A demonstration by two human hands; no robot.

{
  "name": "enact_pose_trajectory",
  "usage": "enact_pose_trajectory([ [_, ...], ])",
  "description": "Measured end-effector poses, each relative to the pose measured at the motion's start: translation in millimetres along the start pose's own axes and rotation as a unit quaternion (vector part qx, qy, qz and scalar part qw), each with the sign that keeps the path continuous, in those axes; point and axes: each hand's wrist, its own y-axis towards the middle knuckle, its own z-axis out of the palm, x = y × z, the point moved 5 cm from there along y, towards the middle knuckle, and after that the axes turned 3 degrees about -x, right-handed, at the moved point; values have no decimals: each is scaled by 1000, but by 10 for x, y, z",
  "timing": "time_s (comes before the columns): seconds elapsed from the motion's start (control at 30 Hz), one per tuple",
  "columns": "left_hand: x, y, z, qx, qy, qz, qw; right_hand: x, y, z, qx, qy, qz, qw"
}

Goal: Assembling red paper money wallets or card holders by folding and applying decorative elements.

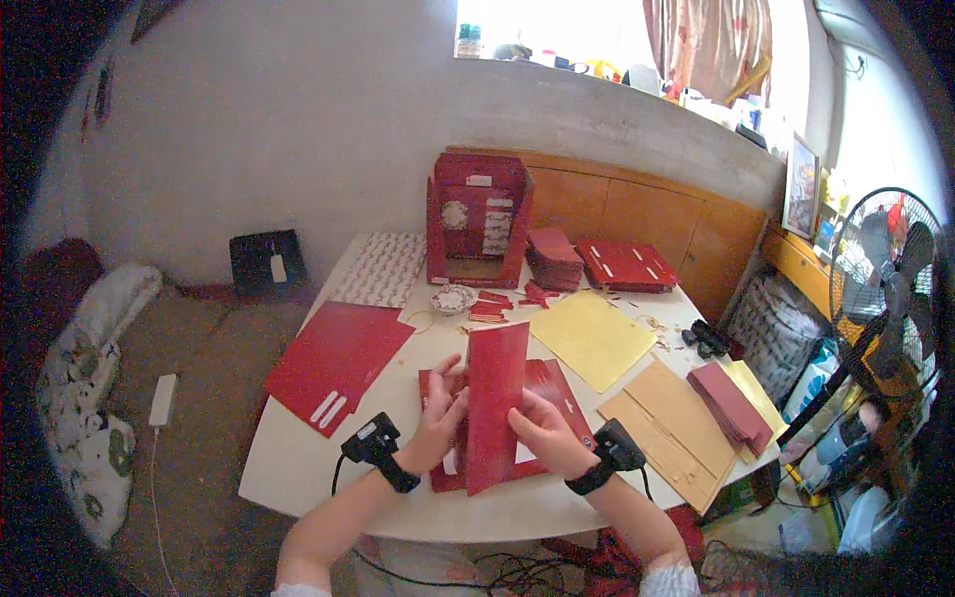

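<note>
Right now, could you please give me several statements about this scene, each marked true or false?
1. The left grip and right grip are both on a narrow red panel. True.
2. The large yellow sheet lies left of that panel. False: it lies to the right.
3. A small bowl sits in front of the open red box. True.
4. The patterned sheet is on the floor. False: it lies on the table.
5. A black fan stands at the right of the view. True.
</note>
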Motion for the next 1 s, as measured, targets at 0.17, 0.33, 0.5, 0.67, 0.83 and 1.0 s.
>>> enact_pose_trajectory([
  [0.17, 48, -117, 180, 55, -144, -92, 984, 118, -26, 84, -6, -46, -41, 998],
  [0.33, -187, -172, 330, 74, -166, -165, 969, 183, -14, -6, -89, -132, -82, 984],
  [0.5, -223, -62, 168, 9, 7, -70, 997, 181, 39, -178, -190, -108, -147, 965],
  [0.67, -468, 15, 119, -133, 211, 165, 954, 239, 7, -312, -240, -86, -145, 956],
  [0.83, -585, -19, -3, -137, 355, 164, 910, 226, -15, -256, -202, -51, -103, 973],
  [1.0, -261, -46, -11, -73, 65, 14, 995, 186, -61, -171, -214, -253, -112, 937],
])
